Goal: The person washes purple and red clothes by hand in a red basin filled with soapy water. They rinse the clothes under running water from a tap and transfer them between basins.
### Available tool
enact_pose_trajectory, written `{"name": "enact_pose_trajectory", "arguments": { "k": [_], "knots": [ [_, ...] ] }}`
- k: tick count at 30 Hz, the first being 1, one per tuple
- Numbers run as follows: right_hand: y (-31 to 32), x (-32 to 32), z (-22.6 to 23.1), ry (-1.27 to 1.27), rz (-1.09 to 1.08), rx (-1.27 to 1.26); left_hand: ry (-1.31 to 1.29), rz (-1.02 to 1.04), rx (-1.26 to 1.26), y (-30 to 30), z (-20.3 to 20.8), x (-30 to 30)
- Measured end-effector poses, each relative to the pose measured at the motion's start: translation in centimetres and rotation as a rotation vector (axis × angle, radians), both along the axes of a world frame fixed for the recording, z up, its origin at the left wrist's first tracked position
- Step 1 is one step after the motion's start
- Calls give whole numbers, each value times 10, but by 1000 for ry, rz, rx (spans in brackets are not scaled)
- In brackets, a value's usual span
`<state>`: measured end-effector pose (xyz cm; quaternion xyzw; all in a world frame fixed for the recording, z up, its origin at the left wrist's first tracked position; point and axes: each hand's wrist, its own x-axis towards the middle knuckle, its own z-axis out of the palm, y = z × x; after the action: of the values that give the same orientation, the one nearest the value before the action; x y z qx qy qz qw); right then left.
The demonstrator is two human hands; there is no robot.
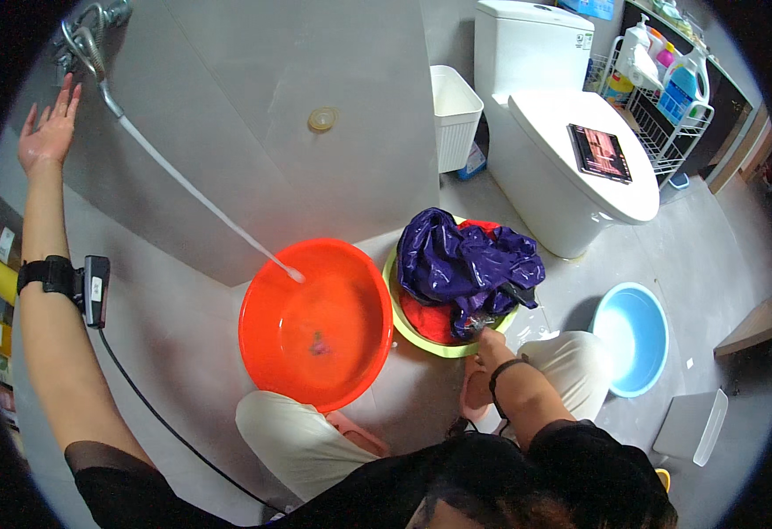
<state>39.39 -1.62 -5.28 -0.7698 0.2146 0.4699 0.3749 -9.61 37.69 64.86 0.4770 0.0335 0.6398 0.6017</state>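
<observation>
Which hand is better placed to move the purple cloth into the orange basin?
The right hand, probably. It already touches the purple cloth at the yellow-green basin, beside the orange basin. The left hand is raised far away, open, near the tap.

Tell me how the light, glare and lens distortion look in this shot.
Head view: even, soft indoor light with faint shadows; glossy highlights on the purple cloth and orange basin; the fisheye bends the wall edges and toilet toward a black rim; the left hand near the tap looks stretched; the water stream is slightly blurred; the right hand is sharp.
</observation>
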Motion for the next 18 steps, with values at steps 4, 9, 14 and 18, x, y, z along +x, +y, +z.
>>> {"name": "enact_pose_trajectory", "arguments": {
  "k": [4, 9, 14, 18],
  "knots": [
    [-3, -2, 21, 18, 207, -54, 23, -88, 1, -7, 1, -9],
    [1, 1, 6, -36, 152, -35, 78, -102, 9, -16, 10, -8],
    [1, 1, -37, -205, 134, 53, 289, -210, -11, -48, -12, 23],
    [-9, 7, -63, -118, 90, 200, 396, 232, -51, -114, -102, 40]
  ]
}}
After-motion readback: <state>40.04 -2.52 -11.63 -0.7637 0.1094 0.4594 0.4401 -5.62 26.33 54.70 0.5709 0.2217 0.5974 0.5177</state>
